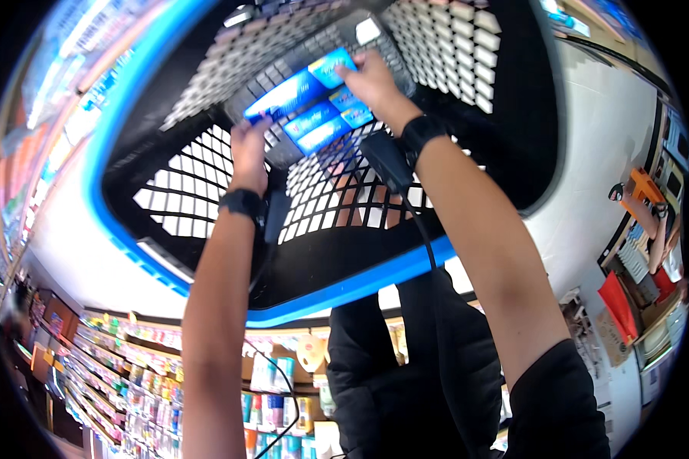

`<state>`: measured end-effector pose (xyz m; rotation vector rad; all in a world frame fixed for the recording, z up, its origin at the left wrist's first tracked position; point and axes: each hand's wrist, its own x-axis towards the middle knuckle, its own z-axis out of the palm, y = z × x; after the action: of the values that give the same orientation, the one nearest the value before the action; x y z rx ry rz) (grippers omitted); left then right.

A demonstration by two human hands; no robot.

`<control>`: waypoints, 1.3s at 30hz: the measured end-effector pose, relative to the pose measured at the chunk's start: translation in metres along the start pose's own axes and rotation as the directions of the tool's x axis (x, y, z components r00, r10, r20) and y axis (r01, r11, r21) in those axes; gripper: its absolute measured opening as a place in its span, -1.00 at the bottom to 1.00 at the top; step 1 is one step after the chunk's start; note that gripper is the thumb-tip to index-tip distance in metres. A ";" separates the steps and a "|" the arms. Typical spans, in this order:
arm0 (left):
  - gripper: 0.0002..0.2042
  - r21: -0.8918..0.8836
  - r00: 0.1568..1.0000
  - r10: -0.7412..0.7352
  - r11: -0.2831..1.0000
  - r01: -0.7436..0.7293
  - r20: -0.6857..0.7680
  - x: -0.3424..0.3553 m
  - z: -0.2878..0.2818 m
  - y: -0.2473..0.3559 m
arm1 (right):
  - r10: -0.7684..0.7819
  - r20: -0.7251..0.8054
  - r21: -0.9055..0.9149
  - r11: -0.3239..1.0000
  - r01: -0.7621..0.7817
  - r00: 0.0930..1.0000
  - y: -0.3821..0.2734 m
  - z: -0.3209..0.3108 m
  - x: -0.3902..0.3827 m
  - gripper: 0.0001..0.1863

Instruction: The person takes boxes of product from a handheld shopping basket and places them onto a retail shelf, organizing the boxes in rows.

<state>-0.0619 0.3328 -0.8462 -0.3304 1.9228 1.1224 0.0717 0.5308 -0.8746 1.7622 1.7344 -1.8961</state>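
A black mesh basket with a blue rim (337, 287) fills the upper middle. Down inside it, my left hand (248, 149) and my right hand (369, 86) are closed on the two ends of a long blue carton (287, 90), tilted up toward the right. Just below that carton lie several similar blue cartons (315, 131) on the basket's bottom. Dark devices with cables (383, 161) are worn at both wrists. The tips of my left fingers are blurred against the carton.
Shelves packed with small colourful packages (138, 382) run along the lower left, with more at the far left. A white floor (593, 115) surrounds the basket. At the far right, another person's bare limbs (647, 222) show beside orange and red objects. My dark-trousered legs (367, 359) are below the basket.
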 end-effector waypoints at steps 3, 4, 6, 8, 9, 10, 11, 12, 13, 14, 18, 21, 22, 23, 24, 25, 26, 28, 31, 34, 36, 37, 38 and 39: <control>-0.65 0.016 0.990 0.111 0.993 -0.113 0.090 -0.124 0.010 0.095 | -0.190 -0.036 0.090 0.977 0.192 0.981 -0.065 -0.079 -0.065 -0.51; -0.64 0.023 0.978 0.147 0.988 -0.152 0.147 -0.164 -0.004 0.118 | -0.225 -0.053 0.157 0.960 0.231 0.973 -0.095 -0.102 -0.111 -0.50; -0.58 -0.039 0.986 0.125 0.992 -0.122 0.108 -0.293 0.010 0.189 | -0.221 -0.014 0.337 0.917 0.213 0.975 -0.133 -0.164 -0.199 -0.47; -0.56 -0.047 0.969 0.222 0.975 -0.218 0.110 -0.403 -0.016 0.233 | -0.398 -0.025 0.352 0.855 0.380 0.917 -0.184 -0.206 -0.309 -0.37; -0.58 -0.059 0.956 0.267 0.963 -0.262 0.121 -0.462 -0.031 0.268 | -0.326 0.066 0.381 0.882 0.278 0.943 -0.245 -0.237 -0.372 -0.36; -0.60 -0.073 0.941 0.312 0.949 -0.305 0.131 -0.520 -0.047 0.304 | -0.254 0.162 0.390 0.904 0.175 0.954 -0.301 -0.266 -0.431 -0.35; -0.61 -0.057 0.910 0.386 0.922 -0.382 0.148 -0.561 -0.059 0.336 | -0.339 0.149 0.394 0.882 0.259 0.929 -0.337 -0.291 -0.474 -0.33; -0.62 -0.067 0.872 0.464 0.886 -0.459 0.157 -0.598 -0.059 0.364 | -0.430 0.140 0.374 0.857 0.355 0.892 -0.372 -0.325 -0.508 -0.32; -0.59 -0.056 0.828 0.526 0.849 -0.526 0.193 -0.650 -0.071 0.383 | -0.462 0.149 0.377 0.844 0.381 0.874 -0.395 -0.355 -0.561 -0.32; -0.56 -0.044 0.772 0.589 0.801 -0.597 0.239 -0.699 -0.084 0.399 | -0.495 0.143 0.383 0.826 0.413 0.857 -0.410 -0.379 -0.617 -0.33; -0.48 -0.173 0.644 0.724 0.687 -0.706 0.247 -0.846 -0.121 0.491 | -0.658 0.072 0.210 0.745 0.634 0.750 -0.541 -0.442 -0.763 -0.36; -0.40 -0.061 0.432 0.892 0.443 -0.895 0.132 -0.938 -0.165 0.555 | -0.778 0.069 0.193 0.624 0.757 0.624 -0.644 -0.462 -0.878 -0.36; -0.42 -0.095 0.311 0.945 0.321 -0.942 0.104 -0.958 -0.174 0.581 | -0.804 0.064 0.172 0.592 0.787 0.591 -0.677 -0.469 -0.914 -0.36; -0.42 0.002 0.240 0.970 0.240 -0.971 0.046 -0.986 -0.187 0.608 | -0.860 0.036 0.156 0.508 0.847 0.510 -0.707 -0.473 -0.941 -0.36; -0.42 -0.035 0.157 0.988 0.157 -0.987 0.010 -1.009 -0.193 0.633 | -0.895 -0.005 0.143 0.441 0.886 0.447 -0.729 -0.478 -0.960 -0.36; -0.42 0.002 0.088 0.996 0.089 -0.996 -0.025 -1.036 -0.204 0.656 | -0.931 -0.024 0.139 0.358 0.923 0.364 -0.757 -0.482 -0.984 -0.36; -0.43 0.010 0.024 0.999 0.024 -1.000 -0.039 -1.065 -0.219 0.682 | -0.959 -0.038 0.135 0.273 0.953 0.280 -0.785 -0.484 -1.008 -0.36; -0.45 0.027 -0.128 0.988 -0.126 -0.992 -0.086 -1.106 -0.247 0.730 | -0.985 -0.084 0.136 0.139 0.981 0.151 -0.837 -0.486 -1.058 -0.36; -0.49 0.073 -0.352 0.932 -0.347 -0.935 -0.085 -1.172 -0.298 0.805 | -0.985 -0.161 0.152 -0.094 0.984 -0.069 -0.916 -0.492 -1.118 -0.41; -0.50 0.200 -0.567 0.822 -0.546 -0.813 -0.061 -1.237 -0.337 0.881 | -0.956 -0.234 0.014 -0.184 0.983 -0.176 -0.991 -0.508 -1.177 -0.43; -0.45 0.269 -0.684 0.729 -0.655 -0.706 -0.020 -1.272 -0.353 0.932 | -0.920 -0.248 -0.065 -0.295 0.953 -0.302 -1.037 -0.517 -1.200 -0.40; -0.42 0.372 -0.759 0.650 -0.714 -0.593 0.039 -1.281 -0.370 0.963 | -0.908 -0.251 -0.077 -0.326 0.942 -0.335 -1.061 -0.516 -1.210 -0.38; -0.37 0.430 -0.748 0.661 -0.694 -0.578 0.061 -1.293 -0.376 0.986 | -0.895 -0.258 -0.107 -0.349 0.931 -0.365 -1.082 -0.520 -1.218 -0.37; -0.35 0.415 -0.726 0.683 -0.685 -0.599 0.078 -1.302 -0.385 1.004 | -0.897 -0.267 -0.128 -0.330 0.935 -0.353 -1.102 -0.518 -1.222 -0.36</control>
<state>-0.0927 0.3451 0.8424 2.6488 2.2245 1.8690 0.1494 0.5582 0.8486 -0.2925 4.0477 -1.7804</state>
